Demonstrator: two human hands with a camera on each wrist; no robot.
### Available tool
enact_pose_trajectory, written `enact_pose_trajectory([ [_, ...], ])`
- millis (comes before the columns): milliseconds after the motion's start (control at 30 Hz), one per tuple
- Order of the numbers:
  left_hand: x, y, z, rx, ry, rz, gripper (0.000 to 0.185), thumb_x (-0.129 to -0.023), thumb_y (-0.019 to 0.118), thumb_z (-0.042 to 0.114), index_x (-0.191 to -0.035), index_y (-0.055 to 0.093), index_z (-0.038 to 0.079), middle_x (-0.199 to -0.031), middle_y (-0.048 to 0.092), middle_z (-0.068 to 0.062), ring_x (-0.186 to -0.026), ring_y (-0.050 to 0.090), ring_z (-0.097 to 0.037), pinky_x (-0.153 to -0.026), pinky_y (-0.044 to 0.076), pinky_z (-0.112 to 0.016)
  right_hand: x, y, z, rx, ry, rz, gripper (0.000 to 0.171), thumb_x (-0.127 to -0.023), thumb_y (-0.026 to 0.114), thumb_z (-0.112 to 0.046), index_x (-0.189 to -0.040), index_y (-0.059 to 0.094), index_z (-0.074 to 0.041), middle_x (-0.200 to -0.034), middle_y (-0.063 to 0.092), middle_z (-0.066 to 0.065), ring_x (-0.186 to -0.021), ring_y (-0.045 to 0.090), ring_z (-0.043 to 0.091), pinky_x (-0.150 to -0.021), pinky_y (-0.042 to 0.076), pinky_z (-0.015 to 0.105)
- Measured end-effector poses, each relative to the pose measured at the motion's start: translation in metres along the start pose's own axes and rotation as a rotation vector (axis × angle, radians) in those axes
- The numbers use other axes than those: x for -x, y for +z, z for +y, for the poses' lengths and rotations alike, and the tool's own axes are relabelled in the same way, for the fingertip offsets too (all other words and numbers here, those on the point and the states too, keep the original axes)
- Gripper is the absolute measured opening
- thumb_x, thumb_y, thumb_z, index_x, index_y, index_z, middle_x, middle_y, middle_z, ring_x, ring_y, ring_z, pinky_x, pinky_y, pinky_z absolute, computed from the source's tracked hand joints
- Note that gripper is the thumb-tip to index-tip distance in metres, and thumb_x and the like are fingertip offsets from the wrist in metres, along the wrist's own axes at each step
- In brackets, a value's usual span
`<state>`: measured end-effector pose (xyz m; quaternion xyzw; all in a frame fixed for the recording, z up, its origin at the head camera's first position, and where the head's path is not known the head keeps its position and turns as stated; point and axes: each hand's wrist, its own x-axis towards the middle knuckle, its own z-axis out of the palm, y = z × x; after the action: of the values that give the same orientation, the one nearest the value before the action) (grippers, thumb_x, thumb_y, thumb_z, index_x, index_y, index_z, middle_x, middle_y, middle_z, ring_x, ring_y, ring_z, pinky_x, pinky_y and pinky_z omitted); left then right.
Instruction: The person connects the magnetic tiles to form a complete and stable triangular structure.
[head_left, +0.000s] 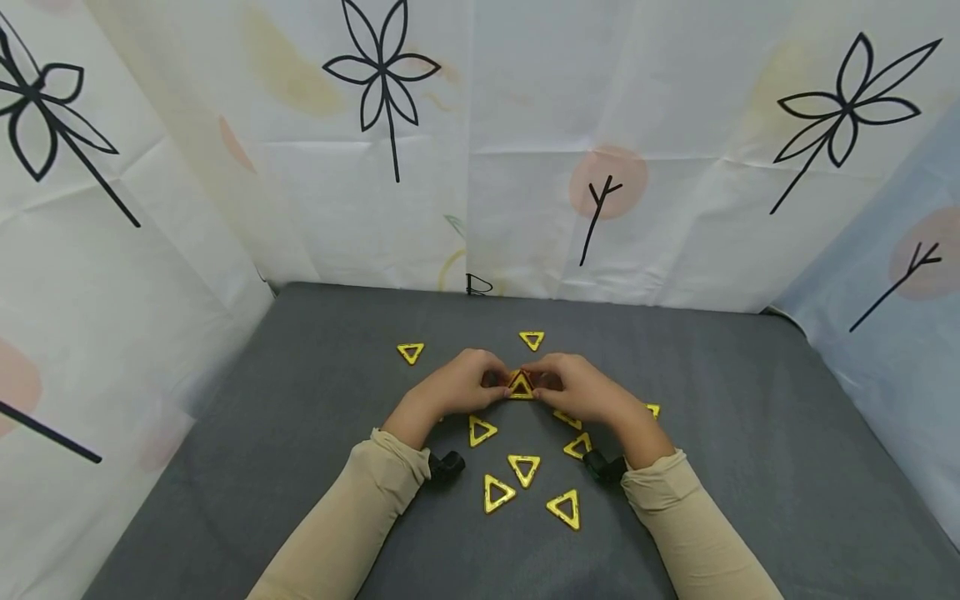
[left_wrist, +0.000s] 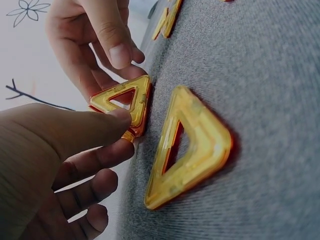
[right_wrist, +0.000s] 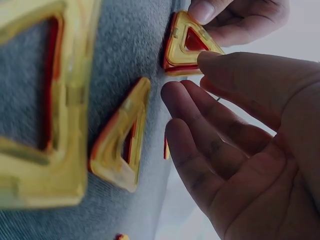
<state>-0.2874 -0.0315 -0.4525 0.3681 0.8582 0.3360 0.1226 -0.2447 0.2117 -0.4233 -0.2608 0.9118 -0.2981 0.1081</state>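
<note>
Near the middle of the grey worktop (head_left: 300, 400), left hand (head_left: 450, 387) and right hand (head_left: 581, 387) both pinching the raised triangle stack (head_left: 521, 386) by fingertips; likely to slip apart if pressure turns uneven.

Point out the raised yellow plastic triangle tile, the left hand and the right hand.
raised yellow plastic triangle tile (head_left: 521, 386), head view, its front frame.
left hand (head_left: 459, 385), head view, its back.
right hand (head_left: 579, 387), head view, its back.

- Triangle tiles (head_left: 523, 469): translucent yellow, red-orange on the inner edges.
- Tabletop (head_left: 750, 433): plain dark grey cloth.
- Backdrop sheet (head_left: 480, 150): white, with black line flowers and pale peach dots.
- Sleeves (head_left: 360, 508): beige.
</note>
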Motion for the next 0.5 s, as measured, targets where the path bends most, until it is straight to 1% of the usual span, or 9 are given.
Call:
enact_pose_trajectory([
  [200,0.0,-0.002,0.0,-0.019,0.014,0.015,0.015,-0.101,0.075,0.017,-0.114,0.08,0.012,-0.102,0.076,0.0,-0.083,0.066,-0.009,-0.077,0.055,-0.031,0.003,-0.004,0.001,-0.034,0.026,-0.005,0.039,-0.104,0.068,-0.008,-0.142,0.066,-0.003,-0.131,0.07,0.016,-0.113,0.073,0.029,-0.088,0.06,0.04],
  [300,0.001,-0.003,0.001,-0.025,0.007,0.018,0.016,-0.1,0.076,0.019,-0.115,0.079,0.012,-0.102,0.075,0.0,-0.083,0.065,-0.008,-0.077,0.055,-0.03,0.003,-0.006,0.001,-0.044,0.038,-0.01,0.038,-0.104,0.068,-0.008,-0.142,0.066,-0.004,-0.131,0.071,0.014,-0.112,0.073,0.028,-0.087,0.06,0.039],
  [500,0.005,-0.009,0.003,-0.009,-0.02,0.02,0.016,-0.102,0.074,0.02,-0.115,0.079,0.013,-0.105,0.075,0.001,-0.088,0.067,-0.01,-0.081,0.056,-0.032,0.007,-0.011,0.001,-0.058,0.034,-0.013,0.038,-0.104,0.068,-0.008,-0.141,0.066,-0.002,-0.13,0.071,0.016,-0.112,0.074,0.03,-0.084,0.06,0.039],
])
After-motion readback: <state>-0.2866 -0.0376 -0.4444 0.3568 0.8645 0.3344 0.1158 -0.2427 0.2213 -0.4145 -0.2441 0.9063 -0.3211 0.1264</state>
